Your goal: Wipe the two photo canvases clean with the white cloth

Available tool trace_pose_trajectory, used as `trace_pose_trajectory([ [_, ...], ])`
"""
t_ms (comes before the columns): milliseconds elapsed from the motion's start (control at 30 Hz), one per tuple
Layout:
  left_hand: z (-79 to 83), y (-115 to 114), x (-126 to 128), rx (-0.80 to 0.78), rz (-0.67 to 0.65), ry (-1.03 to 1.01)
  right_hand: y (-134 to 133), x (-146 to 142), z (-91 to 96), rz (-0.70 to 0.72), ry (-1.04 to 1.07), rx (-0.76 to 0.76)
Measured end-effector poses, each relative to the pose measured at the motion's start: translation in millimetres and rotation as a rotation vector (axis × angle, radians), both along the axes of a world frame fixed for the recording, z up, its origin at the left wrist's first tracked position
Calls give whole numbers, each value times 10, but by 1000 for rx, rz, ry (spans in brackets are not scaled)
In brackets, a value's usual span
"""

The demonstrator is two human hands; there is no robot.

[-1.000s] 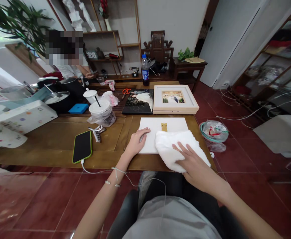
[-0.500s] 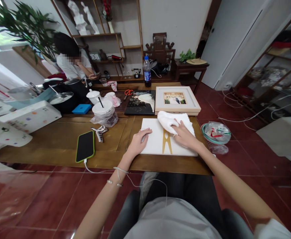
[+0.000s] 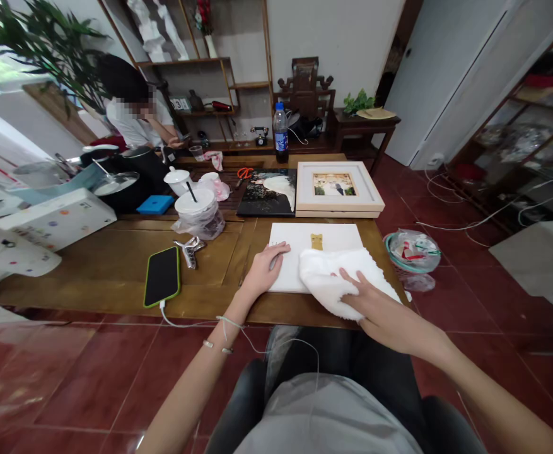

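Note:
A white board (image 3: pixel 288 268) lies flat at the table's front edge, with a gold mark (image 3: pixel 316 241) near its top middle. My left hand (image 3: pixel 263 268) rests on the board's left edge, its fingers stretched over the surface. A fluffy white towel (image 3: pixel 323 274) is bunched under my right hand (image 3: pixel 364 299), whose fingers press into it and hold it. The towel covers the lower right of the board, hides the lower part of the gold mark and hangs over the front edge.
Behind the board are a framed photo (image 3: pixel 340 188) and a dark picture panel (image 3: pixel 267 192). Orange scissors (image 3: pixel 244 173), a bottle (image 3: pixel 280 135), a lidded cup (image 3: pixel 195 205) and a charging phone (image 3: pixel 162 276) are on the table (image 3: pixel 101 265). A person (image 3: pixel 134 113) sits across at left.
My right hand has drawn the towel down the board toward me, covering the gold mark's lower part and baring its top. My left hand has stayed in place.

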State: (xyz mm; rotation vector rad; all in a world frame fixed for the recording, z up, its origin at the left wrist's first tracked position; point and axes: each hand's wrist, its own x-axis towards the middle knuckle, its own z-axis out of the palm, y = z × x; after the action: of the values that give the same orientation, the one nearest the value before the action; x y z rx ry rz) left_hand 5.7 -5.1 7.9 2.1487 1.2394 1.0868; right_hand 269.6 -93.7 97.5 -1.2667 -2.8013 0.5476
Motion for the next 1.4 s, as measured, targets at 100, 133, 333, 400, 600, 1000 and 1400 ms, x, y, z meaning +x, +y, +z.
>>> trace_pose_trajectory([
  [100,14,-3,8,-10,1,-10,78,55,-2,-19,-1,-34],
  [133,18,-3,10,-13,3,-12,151,61,-36,-38,1,-25],
  [333,21,1,10,-18,5,-20,760,-107,-322,-173,19,84],
  [400,20,6,8,-19,5,-19,897,-229,-352,-202,23,115],
  [600,18,10,5,-20,1,-20,676,-509,-264,-153,-68,146],
  [1000,5,16,-9,-3,0,2,183,-362,-223,7,-107,153],
  [1400,-11,19,-17,-12,-4,-5,832,-515,-263,-206,-156,261],
])
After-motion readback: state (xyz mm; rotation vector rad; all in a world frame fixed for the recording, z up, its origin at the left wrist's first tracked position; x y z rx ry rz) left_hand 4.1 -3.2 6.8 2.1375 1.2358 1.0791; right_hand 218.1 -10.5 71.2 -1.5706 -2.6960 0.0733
